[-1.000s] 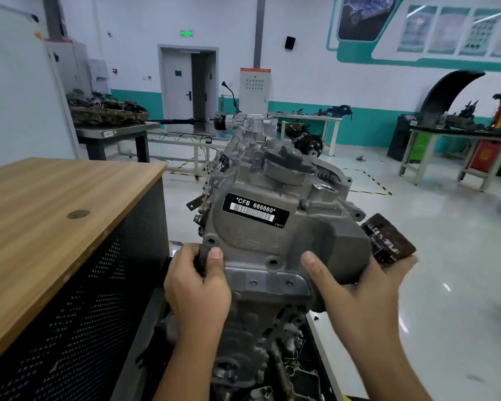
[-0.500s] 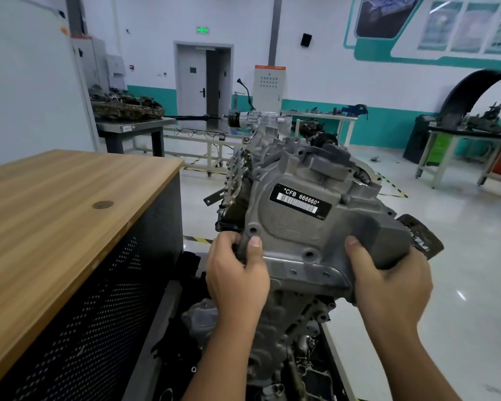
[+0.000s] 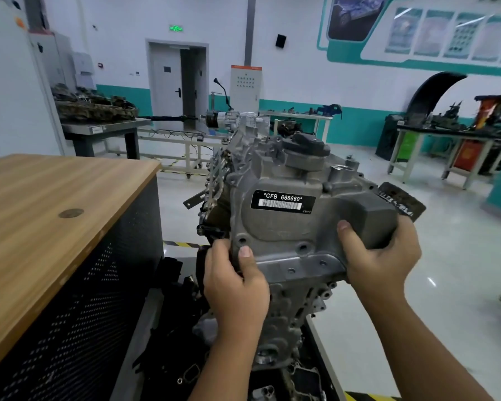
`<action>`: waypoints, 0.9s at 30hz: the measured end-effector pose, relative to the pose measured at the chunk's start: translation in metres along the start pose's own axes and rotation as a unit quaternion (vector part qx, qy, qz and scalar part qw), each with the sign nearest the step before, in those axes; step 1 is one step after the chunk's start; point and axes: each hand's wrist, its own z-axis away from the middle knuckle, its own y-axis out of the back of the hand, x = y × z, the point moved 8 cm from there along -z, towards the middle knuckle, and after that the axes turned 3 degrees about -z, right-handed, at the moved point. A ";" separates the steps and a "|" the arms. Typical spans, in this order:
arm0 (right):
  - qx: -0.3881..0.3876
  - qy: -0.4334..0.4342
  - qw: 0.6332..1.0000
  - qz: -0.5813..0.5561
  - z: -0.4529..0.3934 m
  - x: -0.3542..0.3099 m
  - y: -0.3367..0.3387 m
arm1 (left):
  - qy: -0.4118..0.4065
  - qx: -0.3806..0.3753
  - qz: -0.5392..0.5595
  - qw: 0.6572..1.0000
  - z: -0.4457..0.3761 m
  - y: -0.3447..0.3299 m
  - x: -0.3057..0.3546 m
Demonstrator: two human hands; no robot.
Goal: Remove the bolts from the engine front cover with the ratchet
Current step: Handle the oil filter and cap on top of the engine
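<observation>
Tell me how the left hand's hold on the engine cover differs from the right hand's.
The left hand grips the cover at its lower left corner, by an empty bolt hole; the right hand grips the lower right, under the boxy bulge. The left thumb lies flat on the flange pointing up; the right thumb presses the face beside the bulge. The left fingers wrap behind the edge, hidden; the right fingers curl under the bulge. Both hold the same cover, and neither holds a tool.

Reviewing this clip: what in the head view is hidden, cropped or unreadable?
- Grey cast-metal engine front cover: its back face is turned away.
- Left hand: fingertips wrap behind the cover's edge.
- Right hand: fingers hidden behind the cover's corner.
- Black barcode label: small print in its corner is too small.
- Ratchet, bolts: none visible.
</observation>
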 end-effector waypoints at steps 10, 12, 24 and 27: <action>0.016 -0.073 0.997 0.018 0.009 0.011 -0.008 | 0.137 0.101 0.167 0.971 0.012 0.015 -0.038; 0.027 -0.078 0.997 -0.003 0.010 0.015 -0.008 | 0.276 0.175 0.159 0.932 0.030 0.024 -0.088; 0.054 -0.071 0.995 -0.042 0.009 0.017 -0.001 | 0.631 -0.028 0.229 0.741 0.160 -0.023 -0.184; 0.065 -0.060 0.995 -0.046 0.010 0.014 0.002 | 0.600 -0.080 0.259 0.753 0.161 -0.032 -0.190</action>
